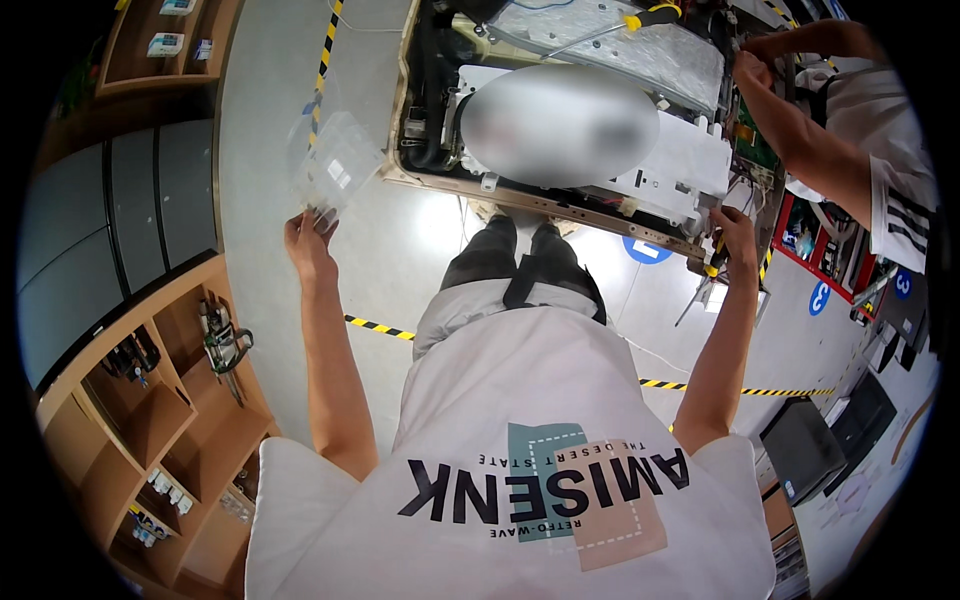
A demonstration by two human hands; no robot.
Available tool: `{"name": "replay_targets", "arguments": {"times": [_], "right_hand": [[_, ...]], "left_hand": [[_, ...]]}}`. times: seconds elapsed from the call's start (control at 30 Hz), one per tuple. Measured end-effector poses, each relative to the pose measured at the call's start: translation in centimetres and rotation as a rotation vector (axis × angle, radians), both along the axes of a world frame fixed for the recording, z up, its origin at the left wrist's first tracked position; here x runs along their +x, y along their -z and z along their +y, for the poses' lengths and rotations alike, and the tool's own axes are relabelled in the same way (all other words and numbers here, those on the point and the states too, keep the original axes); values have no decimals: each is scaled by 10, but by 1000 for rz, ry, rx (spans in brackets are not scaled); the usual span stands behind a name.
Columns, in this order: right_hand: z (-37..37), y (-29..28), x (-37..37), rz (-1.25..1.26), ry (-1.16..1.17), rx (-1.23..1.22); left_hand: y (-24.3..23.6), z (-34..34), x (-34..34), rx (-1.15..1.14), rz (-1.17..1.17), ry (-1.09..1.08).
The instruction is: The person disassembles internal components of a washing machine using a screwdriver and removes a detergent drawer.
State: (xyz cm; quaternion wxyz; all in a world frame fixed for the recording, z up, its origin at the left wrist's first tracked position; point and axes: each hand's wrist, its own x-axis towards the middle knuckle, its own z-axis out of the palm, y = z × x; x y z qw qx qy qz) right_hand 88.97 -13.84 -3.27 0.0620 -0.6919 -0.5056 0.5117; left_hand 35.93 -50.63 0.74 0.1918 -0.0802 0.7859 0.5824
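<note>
- Clear plastic bag (335,160) — held up at the left, just beside the near-left corner of the opened machine; a white label shows through it.
- Left hand (308,240) is raised, fingers pinched shut on the bag's lower edge; the bag hangs above the grey floor (270,120).
- Right hand (735,235) reaches to the right end of the machine's near edge, fingers curled around a yellow-handled tool (712,262); the tip is too small to make out.
- Opened machine (560,130) — beige frame, white inner panels, black cabling on its left side, a silvery sheet at the far side with a yellow-handled screwdriver (640,20) lying on it.
- Another person's arm (800,130) works at the far right of the machine, in a white striped sleeve.
- Black-and-yellow floor tape (380,327) runs under the person's legs.
- Wooden shelving (170,420) stands near left, holding small tools and parts.
</note>
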Motion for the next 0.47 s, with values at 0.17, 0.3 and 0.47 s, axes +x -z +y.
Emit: {"name": "replay_targets", "arguments": {"times": [0.17,0.3,0.47], "right_hand": [[-4,-9,-7,-36,-22,-22],[-6,-11,-11,-41,2,-31],[-1,3,1,-50,-7,-41]], "left_hand": [[2,-6,1,4,-9,-13],[7,-12,1,0,-16,-41],[11,-17,0,-9,-43,-64]]}}
